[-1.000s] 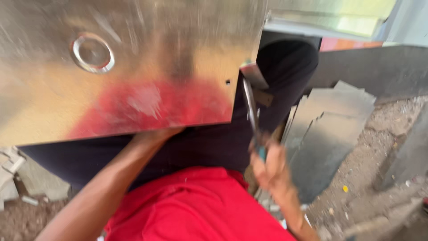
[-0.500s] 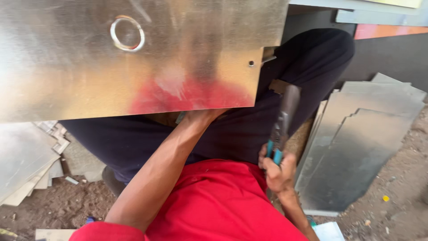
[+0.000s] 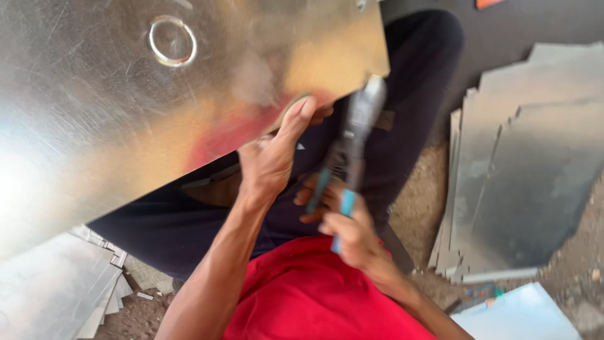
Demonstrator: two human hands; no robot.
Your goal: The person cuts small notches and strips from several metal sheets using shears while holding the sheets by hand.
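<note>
A: Your left hand (image 3: 270, 160) now pinches the large shiny metal sheet (image 3: 126, 107) at its lower edge; it has tilted since.

B: Your right hand (image 3: 352, 233) stays closed on blue-handled pliers (image 3: 349, 151), just beside those fingers.

I see bare dirt ground (image 3: 415, 208) carrying everything here. Right of my right-hand fingers (image 3: 327, 217), a stack of cut grey metal sheets (image 3: 522, 189) lies flat on it, with a pale blue sheet (image 3: 522, 315) just below them. Left of my left-hand fingers (image 3: 296, 119) and lower down, another pile of shiny sheets (image 3: 56, 289) rests on the ground.
</note>
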